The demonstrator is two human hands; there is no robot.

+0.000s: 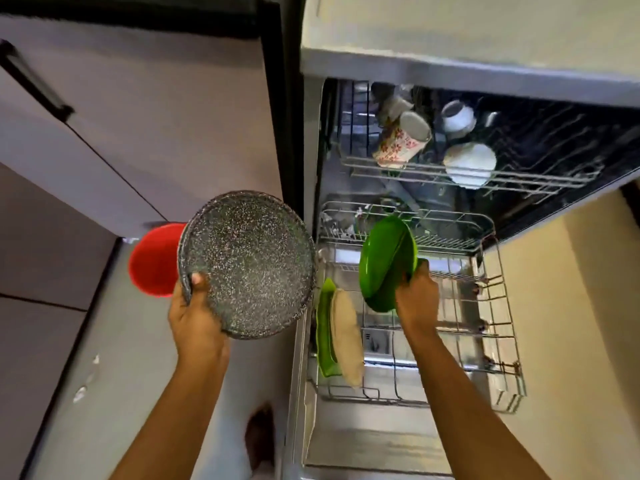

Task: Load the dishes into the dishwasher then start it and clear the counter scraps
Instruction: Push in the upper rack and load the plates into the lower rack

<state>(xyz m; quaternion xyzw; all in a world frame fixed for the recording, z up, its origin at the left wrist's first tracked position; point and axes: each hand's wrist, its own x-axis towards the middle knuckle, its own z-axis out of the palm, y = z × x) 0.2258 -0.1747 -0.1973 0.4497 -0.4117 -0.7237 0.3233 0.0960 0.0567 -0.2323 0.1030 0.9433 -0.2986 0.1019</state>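
My left hand (194, 317) grips the near rim of a dark speckled plate (247, 263), held left of the open dishwasher. A red bowl (152, 259) shows behind that plate, partly hidden; whether my left hand also holds it I cannot tell. My right hand (415, 296) grips the edge of a green plate (386, 261), tilted on edge above the pulled-out lower rack (498, 344). In that rack's left side stand a green plate (325, 330) and a beige plate (348, 341), both on edge.
The upper rack (519, 178) holds a flowered mug (401, 143), a white bowl (469, 164) and a white cup (457, 116). The dishwasher door (367, 441) lies open below. Grey cabinet fronts (138, 126) stand at left. My foot (259, 434) is on the floor beside the door.
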